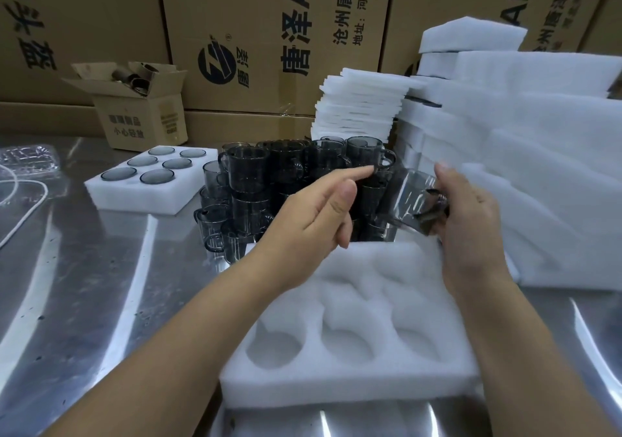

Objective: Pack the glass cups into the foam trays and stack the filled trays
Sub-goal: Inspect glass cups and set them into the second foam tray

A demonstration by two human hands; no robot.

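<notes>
Right hand (471,224) is gripping one dark glass cup (412,201), fingers curled round it; the cup is tilting on its side and showing blurred, hanging in the air just past the far right corner of the near foam tray (336,389). Left hand (313,214) is holding nothing, fingers lying fairly straight, index finger stretching toward the held cup and reaching over the pile of cups (255,181).

The near tray is lying flat on the metal table (84,302), directly below both forearms. Its round holes that are showing are holding no cups; the left wrist is covering part of the back row.

The pile of cups is sitting just beyond that tray, handles pointing various ways, cups stacking on one another.

To the left of the pile a second tray (111,189) is resting on the table with six cups sitting in its holes.

Behind the pile a stack of flat foam sheets (360,107) is standing; to the right, a tall heap of foam blocks (538,140) is leaning close beside the right hand.

Large printed cartons (269,33) are lining the back. A small open box (141,117) is sitting before them. A white cord (25,206) is trailing along the left edge.
</notes>
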